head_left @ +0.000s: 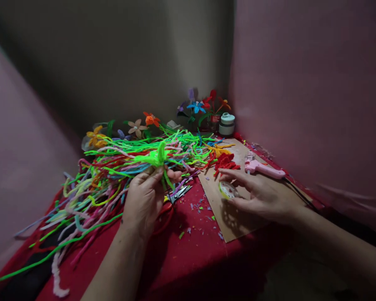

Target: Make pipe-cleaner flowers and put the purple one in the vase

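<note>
Pinched in my left hand (147,188) is a bright green pipe-cleaner flower (158,156), its petals spread above my fingers and a thin dark stem hanging below. My right hand (257,192) grips a small roll of yellow-green tape (228,190) between thumb and fingers, over the brown board. Under the flower lie scissors (177,196) with red and yellow handles, partly hidden by my left hand. A large heap of multicoloured pipe cleaners (113,167) spreads behind and left of my left hand. Red pipe-cleaner pieces (226,164) rest just beyond my right hand.
A pink glue gun (265,169) with a dark cord lies on the brown board (222,221). At the back stand finished flowers (196,107) and a white-lidded jar (227,124). Fuzzy scraps dot the red cloth (188,251). Walls close in on both sides.
</note>
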`<state>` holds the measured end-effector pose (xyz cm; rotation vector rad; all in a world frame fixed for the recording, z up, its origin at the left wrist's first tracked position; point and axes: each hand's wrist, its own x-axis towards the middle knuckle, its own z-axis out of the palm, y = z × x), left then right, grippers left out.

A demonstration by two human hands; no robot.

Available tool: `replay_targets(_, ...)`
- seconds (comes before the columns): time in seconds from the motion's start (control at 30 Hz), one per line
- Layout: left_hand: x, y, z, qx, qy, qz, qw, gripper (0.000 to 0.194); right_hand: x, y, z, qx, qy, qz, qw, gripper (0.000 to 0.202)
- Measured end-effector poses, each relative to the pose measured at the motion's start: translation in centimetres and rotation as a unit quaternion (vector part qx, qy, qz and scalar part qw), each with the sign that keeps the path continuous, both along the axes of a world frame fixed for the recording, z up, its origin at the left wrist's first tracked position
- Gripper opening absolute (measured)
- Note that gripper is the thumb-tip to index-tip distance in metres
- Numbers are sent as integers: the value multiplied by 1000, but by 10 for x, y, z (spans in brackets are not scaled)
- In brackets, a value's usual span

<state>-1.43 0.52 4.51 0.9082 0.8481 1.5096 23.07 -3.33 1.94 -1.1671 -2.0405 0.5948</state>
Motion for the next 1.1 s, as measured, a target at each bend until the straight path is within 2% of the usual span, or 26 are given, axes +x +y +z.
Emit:
replay_targets(0.1,2,-6,1,-17,3,-36,999,7,-11,8,7,-75,164,78,981,60)
replay_targets(0.23,2,-12,6,-23,8,-73,997,11,-31,27,9,-165,327,186,912,61)
replay_targets(0.4,-3,-12,8,4,-39,-78,996,14,-61,48,23,-222,396,248,856,60)
replay_targets(0.5,-7,-10,7,19,-62,-75,995,12,-78,54,30,-273,417,257,828,55)
replay_targets(0.67,-14,-8,3,44,-59,-73,995,13,-91,61,26,-302,430,242,816,51)
replay_targets(0.83,-16,-5,2,21,-53,-66,996,14,-91,63,17,-323,428,232,811,52)
replay_targets(1.1,-11,-5,2,-4,-52,-66,996,13,-83,66,15,-342,417,272,797,52)
